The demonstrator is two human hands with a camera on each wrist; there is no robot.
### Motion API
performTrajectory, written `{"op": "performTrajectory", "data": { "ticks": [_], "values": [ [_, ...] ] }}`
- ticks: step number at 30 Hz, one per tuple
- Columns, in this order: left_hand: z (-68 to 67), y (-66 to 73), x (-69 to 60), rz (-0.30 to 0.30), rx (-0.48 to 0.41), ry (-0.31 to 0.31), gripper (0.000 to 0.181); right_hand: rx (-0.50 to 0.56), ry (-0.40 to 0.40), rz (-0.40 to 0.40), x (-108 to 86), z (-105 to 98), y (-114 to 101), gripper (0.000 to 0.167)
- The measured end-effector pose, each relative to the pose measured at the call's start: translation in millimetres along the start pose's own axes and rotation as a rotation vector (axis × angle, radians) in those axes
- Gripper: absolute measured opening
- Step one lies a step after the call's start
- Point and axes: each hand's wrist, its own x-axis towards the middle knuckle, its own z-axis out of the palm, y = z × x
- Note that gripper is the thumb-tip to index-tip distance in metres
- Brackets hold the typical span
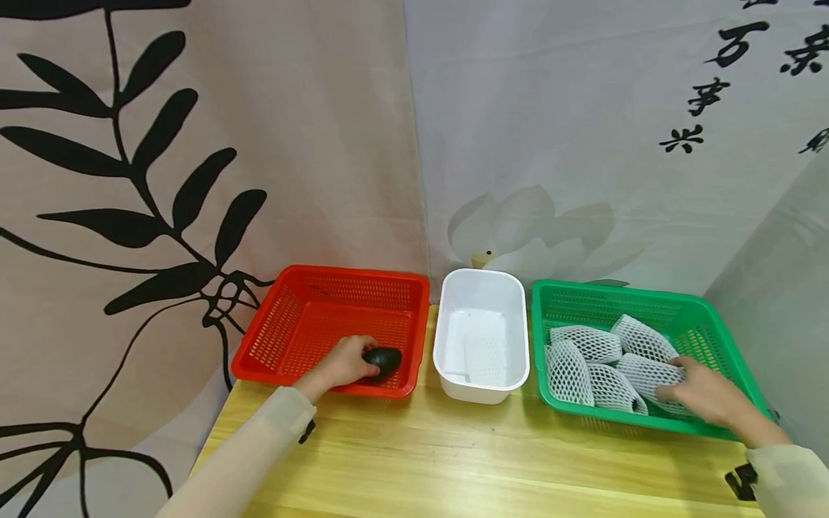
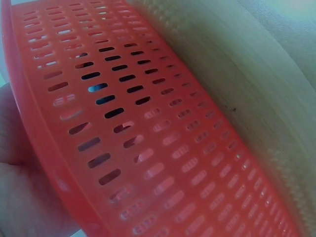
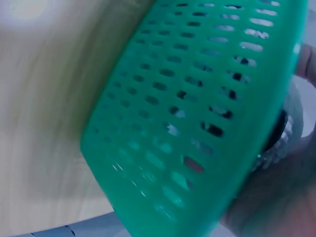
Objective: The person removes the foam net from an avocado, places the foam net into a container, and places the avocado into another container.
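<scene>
In the head view my left hand [image 1: 347,361] grips a dark, oval object [image 1: 383,362] inside the red basket [image 1: 419,338], near its front right corner. My right hand [image 1: 707,394] holds the right end of a white foam-net sleeve [image 1: 650,374] in the green basket [image 1: 725,352]. Several other netted pieces [image 1: 586,343] lie beside it. The left wrist view shows part of my left hand [image 2: 24,192] behind the red basket wall [image 2: 64,143]. In the right wrist view, my right hand [image 3: 281,197] is partly hidden by the green wall [image 3: 148,118], with netting [image 3: 294,113] and something dark within it.
Between the two baskets stands a white plastic bin [image 1: 481,394], with nothing seen inside. All three containers are on a light wooden table [image 1: 453,460]. A patterned cloth [image 1: 337,144] hangs behind them, and grey cloth [image 1: 796,288] is at the right.
</scene>
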Motion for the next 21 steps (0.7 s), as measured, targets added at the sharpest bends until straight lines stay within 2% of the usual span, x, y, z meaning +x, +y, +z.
{"op": "performTrajectory", "data": {
  "ticks": [6,10,18,21],
  "values": [
    [-1.1,-3.8,-0.1,0.010,-0.036,0.014,0.053,0.010,-0.013,0.008,-7.6,-10,-4,0.085],
    [-4.4,-4.3,-2.3,0.020,-0.045,0.037,0.053,-0.005,0.025,-0.008,-13.0,-16,-5,0.083],
    [-14.0,-2.3,-11.0,0.053,-0.083,0.158,0.049,-0.001,0.143,-0.045,-23.3,-25,-10,0.078],
    [-17.2,0.5,-14.9,0.085,-0.109,0.211,0.047,0.013,0.188,-0.059,-28.0,-25,-13,0.077]
  ]
}}
